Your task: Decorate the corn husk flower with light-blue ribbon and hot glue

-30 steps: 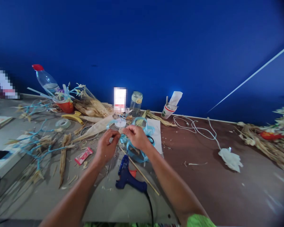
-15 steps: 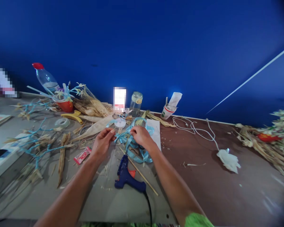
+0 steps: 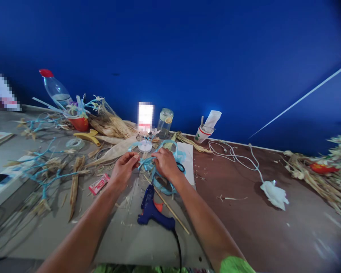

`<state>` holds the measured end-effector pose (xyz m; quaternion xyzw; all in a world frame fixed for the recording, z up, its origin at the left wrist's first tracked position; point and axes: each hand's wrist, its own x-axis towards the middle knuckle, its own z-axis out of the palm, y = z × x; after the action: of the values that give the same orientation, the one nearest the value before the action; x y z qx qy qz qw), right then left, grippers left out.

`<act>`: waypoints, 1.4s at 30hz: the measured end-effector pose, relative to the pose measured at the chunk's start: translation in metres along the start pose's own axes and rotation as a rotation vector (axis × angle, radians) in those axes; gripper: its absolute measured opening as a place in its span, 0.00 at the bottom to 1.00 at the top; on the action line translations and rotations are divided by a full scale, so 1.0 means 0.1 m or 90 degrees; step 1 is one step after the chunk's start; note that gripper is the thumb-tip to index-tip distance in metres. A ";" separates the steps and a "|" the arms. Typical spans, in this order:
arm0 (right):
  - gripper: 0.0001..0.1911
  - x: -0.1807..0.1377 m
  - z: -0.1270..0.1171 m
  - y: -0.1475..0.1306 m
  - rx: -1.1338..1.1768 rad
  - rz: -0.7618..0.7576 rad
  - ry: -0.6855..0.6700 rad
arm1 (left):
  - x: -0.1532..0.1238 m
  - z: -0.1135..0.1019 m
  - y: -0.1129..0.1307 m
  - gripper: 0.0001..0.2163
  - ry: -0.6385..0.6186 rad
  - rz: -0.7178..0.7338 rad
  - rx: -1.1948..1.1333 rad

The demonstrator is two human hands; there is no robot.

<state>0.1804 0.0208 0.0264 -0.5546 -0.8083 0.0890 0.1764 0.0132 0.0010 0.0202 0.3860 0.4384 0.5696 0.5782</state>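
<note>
My left hand (image 3: 124,167) is closed in a pinch at the middle of the table, on something too small to make out. Close beside it, my right hand (image 3: 165,163) pinches a light blue ribbon (image 3: 147,163) that stretches between the two hands. More of the ribbon lies in loose loops behind and below my right hand. A black ring, like a scissors handle (image 3: 180,167), shows by my right wrist. Below the hands lies a blue glue gun (image 3: 155,212), its nozzle pointing away from me, with a thin stick (image 3: 170,208) alongside.
Blue-wrapped branches (image 3: 45,176), dried husks (image 3: 76,182) and a red packet (image 3: 99,184) lie left. Behind stand a red cup (image 3: 79,123), a bottle (image 3: 57,89), a glass jar (image 3: 165,121) and a white cup (image 3: 202,133). A white cable (image 3: 244,161) and dried flowers (image 3: 309,174) are right.
My right hand has shifted slightly left, nearer my left hand, drawing the ribbon along. The black ring by my right wrist has come into sight. The view has shifted slightly.
</note>
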 end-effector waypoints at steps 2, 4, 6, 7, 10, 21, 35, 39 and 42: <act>0.11 -0.01 0.01 0.00 -0.017 -0.005 -0.003 | 0.00 0.01 0.00 0.09 -0.005 0.000 -0.002; 0.10 -0.01 0.03 0.01 -0.023 -0.006 0.002 | -0.01 0.01 0.00 0.09 -0.009 -0.001 -0.002; 0.11 0.00 0.03 0.03 -0.007 -0.001 0.025 | -0.01 0.01 0.00 0.10 -0.005 0.001 0.003; 0.13 0.00 0.02 0.04 0.010 -0.001 0.036 | -0.01 0.01 0.00 0.10 -0.002 0.002 0.006; 0.14 0.03 -0.03 0.08 0.074 -0.029 0.020 | -0.02 0.01 0.02 0.10 0.003 0.000 0.023; 0.14 0.00 -0.07 0.08 -0.029 -0.134 -0.081 | -0.01 -0.01 0.00 0.11 -0.007 0.003 0.013; 0.07 0.05 -0.06 0.13 0.041 -0.050 0.045 | 0.02 -0.03 -0.03 0.10 -0.001 0.012 0.042; 0.07 0.06 -0.03 0.19 0.079 -0.012 0.073 | 0.01 -0.03 -0.03 0.11 0.005 0.006 0.043; 0.09 0.05 0.06 0.17 0.056 -0.038 0.048 | 0.01 -0.01 -0.02 0.11 0.003 0.013 0.038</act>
<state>0.1917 0.0319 0.0161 -0.5248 -0.8128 0.0980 0.2331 0.0126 0.0014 0.0178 0.4061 0.4527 0.5632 0.5594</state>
